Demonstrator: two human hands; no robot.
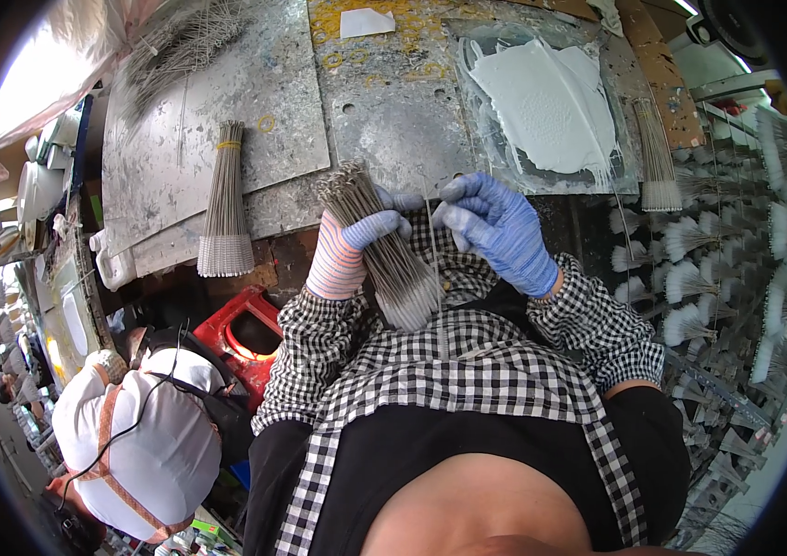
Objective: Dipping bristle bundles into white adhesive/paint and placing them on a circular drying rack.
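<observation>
My left hand, in a striped glove, is closed around a bundle of thin wire-handled brushes. Their looped wire ends point up and away, and the white bristle ends hang toward my lap. Beside the bundle, my right hand, in a blue glove, pinches one single wire brush between thumb and fingertips. That brush hangs down with its pale bristle end over my checked apron.
A tied brush bundle lies at the worktable's left edge, below loose wires. White paste covers a plate at right, beside another bundle. Racked white brushes stand right. A red stool and a co-worker's white-covered head are left.
</observation>
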